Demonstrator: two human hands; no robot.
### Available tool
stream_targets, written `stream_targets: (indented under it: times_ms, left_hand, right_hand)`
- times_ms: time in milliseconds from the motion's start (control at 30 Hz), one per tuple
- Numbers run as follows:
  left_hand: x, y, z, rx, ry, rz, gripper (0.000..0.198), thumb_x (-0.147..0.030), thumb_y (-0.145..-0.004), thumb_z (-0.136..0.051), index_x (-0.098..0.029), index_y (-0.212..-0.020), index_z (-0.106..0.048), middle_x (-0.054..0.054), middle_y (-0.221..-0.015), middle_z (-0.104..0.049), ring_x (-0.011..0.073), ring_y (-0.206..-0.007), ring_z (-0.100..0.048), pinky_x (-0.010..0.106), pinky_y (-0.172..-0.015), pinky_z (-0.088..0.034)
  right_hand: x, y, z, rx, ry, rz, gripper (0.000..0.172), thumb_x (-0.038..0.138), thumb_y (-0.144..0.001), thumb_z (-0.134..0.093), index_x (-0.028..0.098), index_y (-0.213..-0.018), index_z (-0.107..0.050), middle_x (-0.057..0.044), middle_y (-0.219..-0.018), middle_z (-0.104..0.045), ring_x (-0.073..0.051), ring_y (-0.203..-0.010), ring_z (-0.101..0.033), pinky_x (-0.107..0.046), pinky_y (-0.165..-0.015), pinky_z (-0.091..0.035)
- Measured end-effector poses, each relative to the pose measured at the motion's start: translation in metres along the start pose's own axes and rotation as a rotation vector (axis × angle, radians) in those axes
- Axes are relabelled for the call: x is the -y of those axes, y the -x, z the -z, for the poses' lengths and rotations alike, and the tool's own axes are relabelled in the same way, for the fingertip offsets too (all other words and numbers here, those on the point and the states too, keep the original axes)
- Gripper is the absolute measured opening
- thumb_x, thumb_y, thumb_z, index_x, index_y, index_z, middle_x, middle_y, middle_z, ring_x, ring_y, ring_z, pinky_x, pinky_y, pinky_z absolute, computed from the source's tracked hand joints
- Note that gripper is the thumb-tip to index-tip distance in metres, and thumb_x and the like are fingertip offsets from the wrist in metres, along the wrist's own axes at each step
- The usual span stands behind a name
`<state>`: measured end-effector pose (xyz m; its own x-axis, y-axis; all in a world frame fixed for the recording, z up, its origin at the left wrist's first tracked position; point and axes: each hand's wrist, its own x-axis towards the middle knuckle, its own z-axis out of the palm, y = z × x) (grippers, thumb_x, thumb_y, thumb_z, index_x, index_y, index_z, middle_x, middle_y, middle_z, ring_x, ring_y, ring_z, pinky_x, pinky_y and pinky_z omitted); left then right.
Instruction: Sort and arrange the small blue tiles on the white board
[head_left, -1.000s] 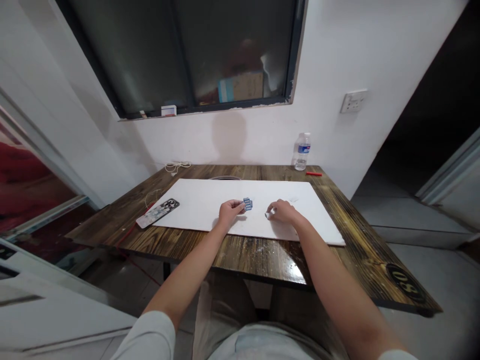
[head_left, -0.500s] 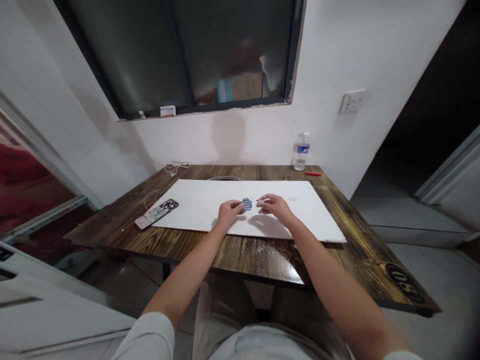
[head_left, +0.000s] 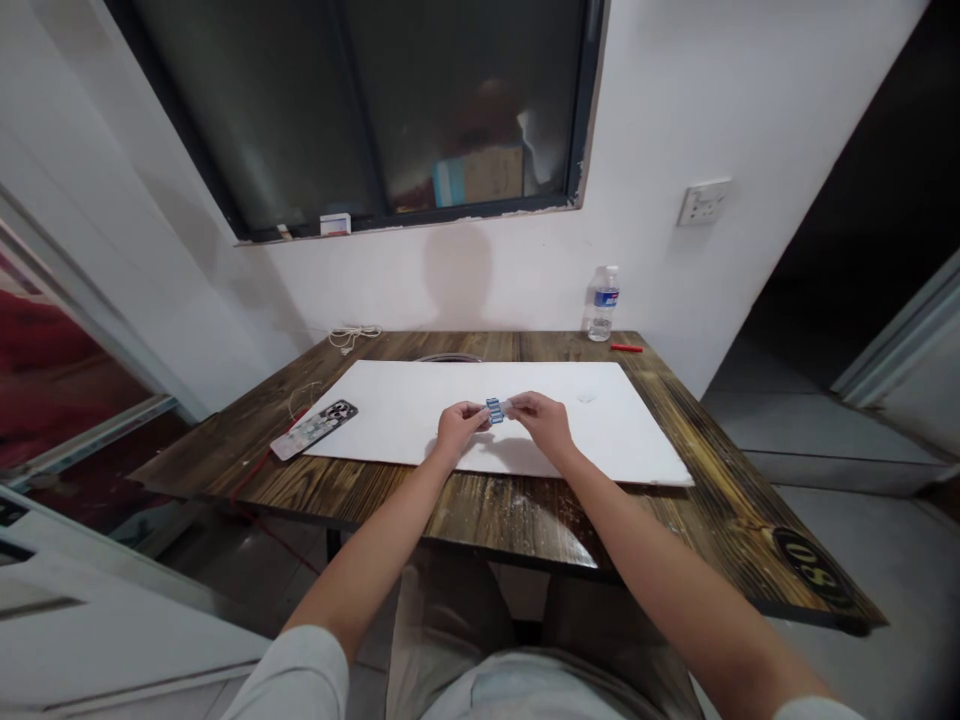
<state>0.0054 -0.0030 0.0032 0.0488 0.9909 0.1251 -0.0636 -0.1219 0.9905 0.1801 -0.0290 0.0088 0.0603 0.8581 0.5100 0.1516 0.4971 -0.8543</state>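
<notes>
Near the frame's centre, the left hand (head_left: 455, 428) pinches a small blue-striped piece (head_left: 495, 410) over a white board (head_left: 390, 400); the right hand (head_left: 546, 422) (its grip I cannot tell) adjoins it.

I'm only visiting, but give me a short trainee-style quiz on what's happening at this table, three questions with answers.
1. Choose one. What does the left hand pinch?
a) a spoon
b) a small blue striped piece
c) a cup

2. True or false: the bottle stands upright on the wooden table.

3. Open question: where is the right hand?

Key:
1. b
2. True
3. Above the white board, with its fingertips close by the piece, opposite the left hand; whether they touch it is too small to tell.
</notes>
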Motion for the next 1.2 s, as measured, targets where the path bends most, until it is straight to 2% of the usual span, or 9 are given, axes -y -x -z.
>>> stream_targets:
  times_ms: [67, 133, 333, 533, 933, 1200]
  left_hand:
    - [-0.001, 0.001, -0.001, 0.007, 0.011, 0.004, 0.043, -0.045, -0.050, -0.085, -0.012, -0.072, -0.068, 0.004, -0.062, -0.068, 0.0143, -0.057, -0.063, 0.032, -0.065, -0.056]
    - [-0.002, 0.002, -0.002, 0.018, 0.024, 0.011, 0.043, -0.045, -0.049, -0.085, -0.012, -0.071, -0.067, 0.004, -0.062, -0.067, 0.0142, -0.057, -0.063, 0.032, -0.065, -0.056]
    - [-0.004, 0.004, -0.004, 0.043, 0.043, 0.020, 0.045, -0.046, -0.048, -0.085, -0.012, -0.071, -0.067, 0.003, -0.062, -0.067, 0.0145, -0.057, -0.063, 0.033, -0.067, -0.056]
    - [-0.003, 0.004, -0.004, 0.065, 0.117, 0.054, 0.046, -0.043, -0.046, -0.087, -0.012, -0.072, -0.066, 0.004, -0.065, -0.068, 0.0151, -0.059, -0.064, 0.036, -0.071, -0.057]
    - [-0.001, 0.002, -0.002, 0.092, 0.175, 0.069, 0.044, -0.041, -0.049, -0.087, -0.011, -0.073, -0.068, 0.005, -0.066, -0.069, 0.0152, -0.061, -0.065, 0.034, -0.070, -0.057]
    - [-0.001, 0.001, -0.003, 0.098, 0.218, 0.057, 0.042, -0.039, -0.052, -0.087, -0.010, -0.076, -0.070, 0.006, -0.073, -0.071, 0.0127, -0.064, -0.065, 0.031, -0.073, -0.057]
  right_hand:
    - [0.003, 0.004, -0.002, 0.011, 0.147, 0.179, 0.013, 0.032, -0.080, -0.063, 0.022, -0.077, -0.070, -0.004, -0.081, -0.070, -0.019, -0.076, -0.064, -0.034, -0.075, -0.051]
    - [0.005, 0.007, -0.004, 0.006, 0.261, 0.332, 0.015, 0.027, -0.084, -0.058, 0.023, -0.076, -0.070, -0.005, -0.084, -0.068, -0.018, -0.081, -0.062, -0.033, -0.076, -0.050]
    - [0.000, 0.009, -0.010, 0.011, 0.549, 0.509, 0.020, 0.018, -0.088, -0.052, 0.021, -0.079, -0.069, -0.006, -0.078, -0.059, -0.019, -0.077, -0.052, -0.032, -0.071, -0.045]
    - [-0.005, 0.008, -0.013, -0.014, 0.647, 0.530, 0.021, 0.021, -0.091, -0.050, 0.023, -0.085, -0.070, -0.006, -0.077, -0.061, -0.018, -0.075, -0.050, -0.032, -0.071, -0.043]
    - [-0.006, 0.012, -0.020, -0.024, 0.737, 0.504, 0.021, 0.024, -0.093, -0.051, 0.021, -0.082, -0.069, -0.005, -0.075, -0.060, -0.018, -0.073, -0.047, -0.032, -0.069, -0.036]
    - [-0.002, 0.012, -0.018, 0.056, 0.835, 0.493, 0.013, 0.027, -0.089, -0.059, 0.020, -0.090, -0.070, -0.006, -0.082, -0.061, -0.019, -0.078, -0.047, -0.031, -0.070, -0.033]
